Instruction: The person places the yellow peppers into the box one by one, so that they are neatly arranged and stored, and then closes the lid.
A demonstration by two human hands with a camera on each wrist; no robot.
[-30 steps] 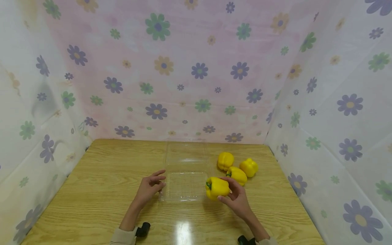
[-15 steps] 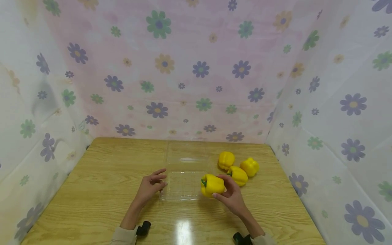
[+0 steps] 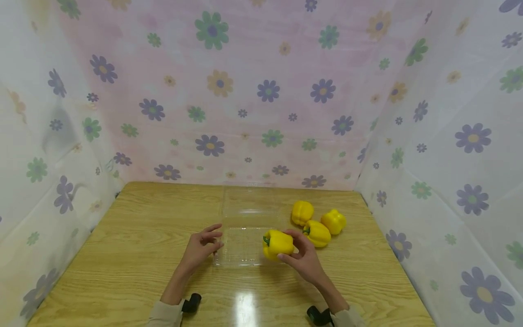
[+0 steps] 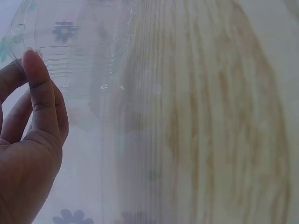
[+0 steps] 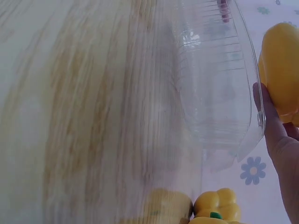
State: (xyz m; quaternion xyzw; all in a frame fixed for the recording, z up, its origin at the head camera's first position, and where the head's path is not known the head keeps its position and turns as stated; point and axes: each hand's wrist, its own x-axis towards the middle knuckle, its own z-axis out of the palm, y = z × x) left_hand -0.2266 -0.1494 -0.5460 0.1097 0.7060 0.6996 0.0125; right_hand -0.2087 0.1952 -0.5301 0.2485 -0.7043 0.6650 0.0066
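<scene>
A yellow bell pepper (image 3: 278, 244) with a green stem is in my right hand (image 3: 305, 260), gripped between thumb and fingers. It hovers over the right side of a clear plastic clamshell container (image 3: 241, 262), whose lid (image 3: 249, 201) lies folded back toward the wall. My left hand (image 3: 199, 249) is at the container's left edge. In the left wrist view, its thumb and fingers pinch the clear rim (image 4: 39, 53). The right wrist view has the held pepper (image 5: 281, 70) beside the container wall (image 5: 252, 70), apparently above the rim.
Three more yellow bell peppers lie right of the container: one at the back (image 3: 303, 213), one at the right (image 3: 333, 221) and one nearer (image 3: 317, 234). The wooden table (image 3: 135, 254) has flower-patterned cloth (image 3: 245, 91) round its back and sides.
My right hand has carried the bell pepper leftward, from beside the container to over its right side. The left hand has stayed at the container's left edge.
</scene>
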